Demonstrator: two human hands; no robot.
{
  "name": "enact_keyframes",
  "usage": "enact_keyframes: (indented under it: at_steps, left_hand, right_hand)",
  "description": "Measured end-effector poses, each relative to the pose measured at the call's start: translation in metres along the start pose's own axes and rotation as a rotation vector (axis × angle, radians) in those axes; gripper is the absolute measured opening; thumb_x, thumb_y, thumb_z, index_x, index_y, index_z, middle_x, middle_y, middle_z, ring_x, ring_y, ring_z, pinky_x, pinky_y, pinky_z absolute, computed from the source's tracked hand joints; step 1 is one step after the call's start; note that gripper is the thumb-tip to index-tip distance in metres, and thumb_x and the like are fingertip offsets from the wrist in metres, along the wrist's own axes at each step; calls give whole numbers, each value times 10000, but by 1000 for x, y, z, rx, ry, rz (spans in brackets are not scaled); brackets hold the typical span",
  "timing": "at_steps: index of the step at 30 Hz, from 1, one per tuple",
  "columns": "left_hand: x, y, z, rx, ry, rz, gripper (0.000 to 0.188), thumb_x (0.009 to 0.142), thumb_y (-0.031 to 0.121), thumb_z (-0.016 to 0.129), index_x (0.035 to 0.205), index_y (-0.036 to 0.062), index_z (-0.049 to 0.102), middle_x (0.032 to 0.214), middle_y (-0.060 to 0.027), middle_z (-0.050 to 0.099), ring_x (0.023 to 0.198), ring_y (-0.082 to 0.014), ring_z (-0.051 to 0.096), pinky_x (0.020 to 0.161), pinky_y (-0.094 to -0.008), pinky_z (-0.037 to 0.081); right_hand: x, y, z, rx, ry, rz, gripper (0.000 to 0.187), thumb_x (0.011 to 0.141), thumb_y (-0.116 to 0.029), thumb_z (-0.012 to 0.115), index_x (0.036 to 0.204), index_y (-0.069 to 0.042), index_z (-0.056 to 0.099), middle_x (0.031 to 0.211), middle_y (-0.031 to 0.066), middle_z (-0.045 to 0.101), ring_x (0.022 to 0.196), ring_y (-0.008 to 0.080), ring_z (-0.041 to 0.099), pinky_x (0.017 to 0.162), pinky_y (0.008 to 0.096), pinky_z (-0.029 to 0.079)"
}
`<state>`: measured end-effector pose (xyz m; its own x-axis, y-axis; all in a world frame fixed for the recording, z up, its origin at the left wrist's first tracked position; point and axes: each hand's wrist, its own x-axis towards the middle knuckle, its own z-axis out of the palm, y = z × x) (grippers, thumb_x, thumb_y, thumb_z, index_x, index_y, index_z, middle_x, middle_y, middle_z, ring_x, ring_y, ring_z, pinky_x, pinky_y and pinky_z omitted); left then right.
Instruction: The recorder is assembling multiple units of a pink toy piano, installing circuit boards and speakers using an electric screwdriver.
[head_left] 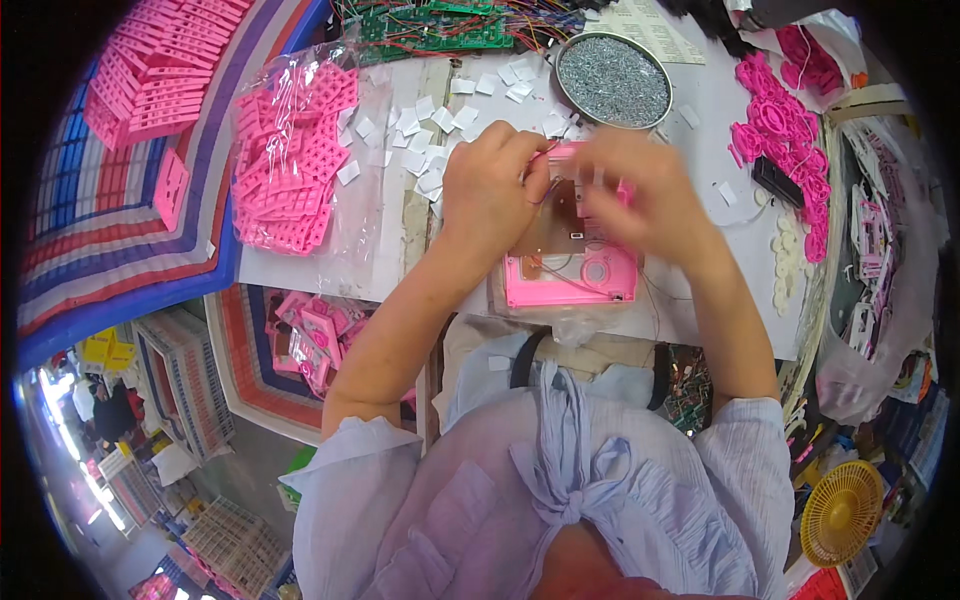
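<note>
A pink plastic housing (520,291) lies on the white worktop in front of me, with a brown circuit board (562,215) inside it. My left hand (495,185) rests over the housing's left side. Its fingers are curled and pinch a thin wire (543,192) near the board. Above the right side of the housing is my right hand (640,190), bent at the fingers and smeared by motion. What it may hold cannot be made out. Thin wires (655,290) trail from the housing's right side. The hands hide the upper part of the housing.
Beyond the hands stands a round tin of small metal screws (615,80). White square pieces (430,150) lie scattered to its left. A bag of pink parts (292,165), green circuit boards (430,28), pink moulded pieces (775,110) and a black part (778,182) surround the work.
</note>
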<state>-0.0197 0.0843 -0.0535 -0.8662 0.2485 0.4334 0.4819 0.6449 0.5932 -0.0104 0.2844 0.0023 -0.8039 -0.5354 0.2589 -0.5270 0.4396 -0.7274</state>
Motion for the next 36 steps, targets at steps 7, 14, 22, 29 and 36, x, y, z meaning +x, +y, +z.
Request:
enact_keyframes:
  at_steps: [7, 14, 22, 29, 36]
  left_hand:
    - [4, 1, -8, -55, 71, 233, 120, 827, 114, 747, 944, 88, 750, 909, -49, 700, 731, -233, 664, 658, -360, 489]
    - [12, -13, -17, -477, -426, 180, 122, 840, 104, 721, 950, 56, 744, 847, -85, 721, 767, -289, 682, 706, -375, 542]
    - [26, 7, -21, -123, -537, 227, 133, 867, 160, 665, 917, 40, 693, 916, -114, 648, 809, -323, 654, 706, -412, 526]
    - [44, 22, -13, 178, -729, 379, 123, 840, 175, 665, 899, 71, 694, 959, -113, 617, 852, -319, 675, 714, -426, 550]
    - [61, 44, 1, 397, -1058, 430, 231, 778, 154, 695, 982, 45, 710, 1035, -142, 644, 949, -326, 698, 751, -453, 572]
  right_hand:
    - [13, 30, -6, -278, 72, -43, 168, 815, -86, 689, 979, -56, 707, 859, 115, 673, 829, 317, 662, 739, 435, 535]
    - [0, 18, 13, -617, 58, 59, 107, 818, -152, 714, 864, -67, 666, 832, 79, 646, 784, 289, 660, 665, 408, 535]
    - [-32, -14, 25, -586, -61, 209, 92, 810, -154, 687, 825, -67, 662, 776, 99, 659, 740, 301, 675, 622, 431, 544]
    - [-54, -16, 44, -411, 255, 187, 110, 829, -115, 708, 808, -69, 610, 735, 94, 626, 653, 289, 637, 556, 418, 504]
    - [-51, -15, 43, -368, 245, 224, 103, 838, -110, 708, 837, -64, 616, 751, 94, 631, 688, 306, 637, 586, 429, 503]
